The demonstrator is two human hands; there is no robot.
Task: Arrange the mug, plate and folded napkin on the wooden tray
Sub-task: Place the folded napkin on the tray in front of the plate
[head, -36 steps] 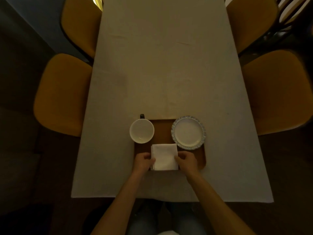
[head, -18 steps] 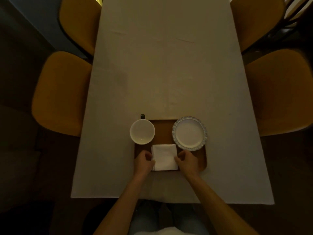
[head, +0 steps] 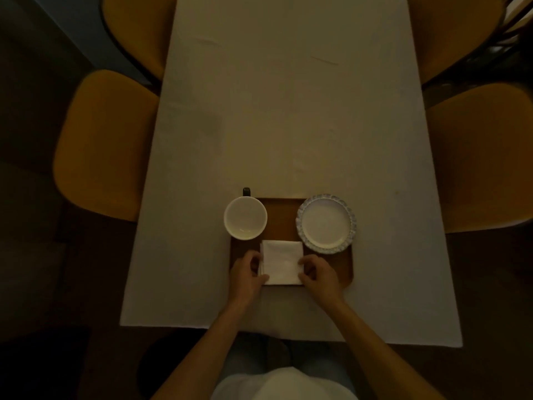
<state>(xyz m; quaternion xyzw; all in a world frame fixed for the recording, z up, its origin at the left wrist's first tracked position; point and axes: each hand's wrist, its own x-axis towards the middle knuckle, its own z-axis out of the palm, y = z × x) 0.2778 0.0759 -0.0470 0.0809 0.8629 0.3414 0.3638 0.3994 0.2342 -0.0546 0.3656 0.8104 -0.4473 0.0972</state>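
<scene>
With both hands on the folded napkin [head: 282, 261], this reads as a squaring-up step, not a carry. Left hand [head: 247, 273] pinches the napkin's left edge, fingers curled over it; right hand [head: 318, 272] pinches the right edge the same way. Hands sit apart, one per side — a symmetric grip likely chosen so the folds stay stacked and the square can be nudged without skewing.

Napkin lies flat on the wooden tray [head: 344, 265], near-centre of the front half, its near edge about level with the tray's front rim. Its far right corner sits just beside the plate [head: 326, 223], possibly touching — too dim to tell.

Plate occupies the tray's far right corner, its patterned rim overhanging the tray edge slightly. Mug [head: 245, 217] sits in the far left corner, upright, empty, dark handle pointing away from the person; it also spills a little past the tray's left edge. Two tall-footprint items at the back, flat item in front — sensible for reach.

All three pieces are on the tray, so the task looks nearly done. Tray rests on the table [head: 288, 125] near its front edge; mustard chairs [head: 106, 142] flank both sides.
</scene>
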